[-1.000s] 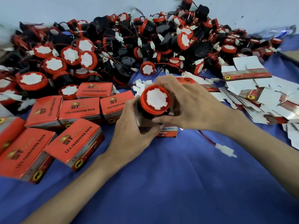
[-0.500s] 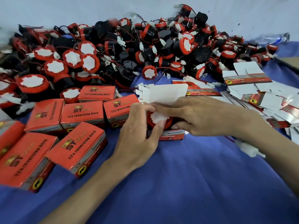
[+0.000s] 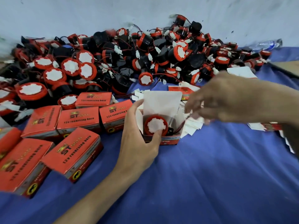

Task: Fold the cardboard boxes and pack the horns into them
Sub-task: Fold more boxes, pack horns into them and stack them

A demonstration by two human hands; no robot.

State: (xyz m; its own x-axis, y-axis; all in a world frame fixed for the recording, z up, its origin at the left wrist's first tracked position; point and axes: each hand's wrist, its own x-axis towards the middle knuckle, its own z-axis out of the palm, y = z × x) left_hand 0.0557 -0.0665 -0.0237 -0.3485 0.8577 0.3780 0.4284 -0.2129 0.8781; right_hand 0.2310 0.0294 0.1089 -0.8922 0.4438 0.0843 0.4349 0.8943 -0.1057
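Horn [image 3: 155, 124], red with a white round face, sits inside the open box [image 3: 163, 138] in the middle of the blue worktop [image 3: 210, 175]. The box stands with its white lid flap [image 3: 162, 102] up at the back. A thin red wire comes out over the right side of the box.

The left hand [image 3: 139, 135] grips the left side of the box. Its thumb is curled over the front edge and touches the horn's face. Its fingers wrap around the left wall.

The right hand [image 3: 226, 97] is in the air to the right of the box and a bit above it. It looks blurry. Its fingers are loosely spread and point left at the box flap. It holds nothing that can be seen.

Behind the box is a big pile of horns [image 3: 137, 59], black and red with white plugs on wires. It runs along the white wall [image 3: 97, 13].

To the left of the open box lie closed red boxes [image 3: 72, 151], some in a row and some nearer the front edge. Flat unfolded boxes [image 3: 191, 125] lie just to the right of the open box, under the right hand.
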